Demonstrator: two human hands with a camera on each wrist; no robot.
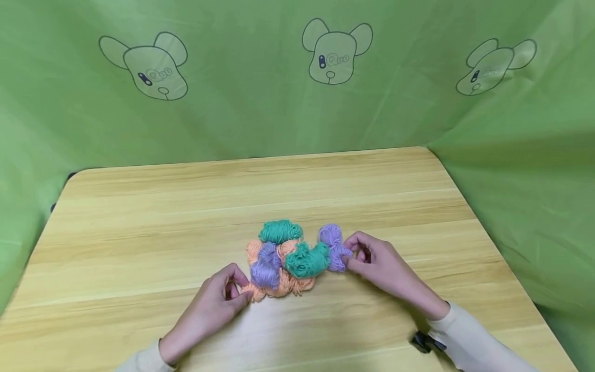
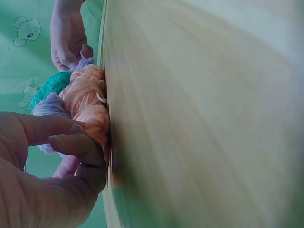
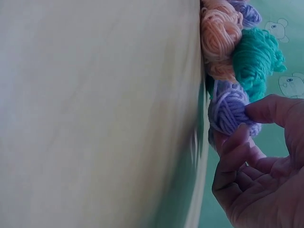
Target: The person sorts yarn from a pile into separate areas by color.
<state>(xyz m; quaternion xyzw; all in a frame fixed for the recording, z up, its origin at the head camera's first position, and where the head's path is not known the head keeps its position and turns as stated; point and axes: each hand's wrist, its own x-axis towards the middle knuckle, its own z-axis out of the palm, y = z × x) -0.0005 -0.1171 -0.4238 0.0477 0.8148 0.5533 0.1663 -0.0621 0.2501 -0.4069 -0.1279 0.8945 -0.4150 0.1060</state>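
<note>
A heap of small yarn skeins in peach, purple and green lies on the wooden table. My left hand [image 1: 215,302] pinches the end of a peach skein [image 1: 256,293] at the heap's front left corner. At the right side, my right hand [image 1: 383,264] holds a purple skein [image 3: 229,111] between thumb and fingers. Another purple skein [image 1: 330,234] lies just behind that one. On top of the heap rest a green skein [image 1: 307,261] and a purple skein [image 1: 265,274], with peach yarn [image 2: 83,95] beneath them. A second green skein [image 1: 280,231] lies along the back.
The wooden table [image 1: 153,222] has rounded far corners. Green cloth [image 1: 251,113] printed with mouse-head outlines hangs behind it and at both sides. A small black object [image 1: 421,342] shows at the right sleeve cuff.
</note>
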